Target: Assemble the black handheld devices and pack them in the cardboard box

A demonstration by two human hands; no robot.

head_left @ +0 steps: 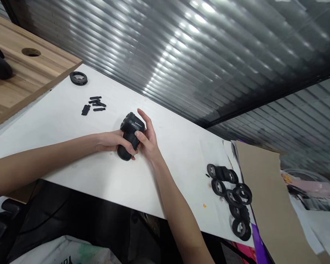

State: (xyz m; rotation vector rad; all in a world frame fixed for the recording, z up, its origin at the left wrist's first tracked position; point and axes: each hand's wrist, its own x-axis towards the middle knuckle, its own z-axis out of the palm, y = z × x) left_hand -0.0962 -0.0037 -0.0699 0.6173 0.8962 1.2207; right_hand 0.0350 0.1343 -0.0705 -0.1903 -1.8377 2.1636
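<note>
A black rounded device (129, 134) with a small white label lies on the white tabletop (71, 121). My left hand (114, 142) wraps around its lower body from the left. My right hand (147, 137) presses against its right side, thumb across the front and fingers raised behind the top. Both hands hold it just above or on the table; I cannot tell which.
Several small black flat pieces (94, 104) and a black ring (78, 78) lie at the far left. A cluster of several black rings (232, 194) sits at the right, beside a brown cardboard sheet (261, 198). A wooden board with a hole (30, 52) borders the left.
</note>
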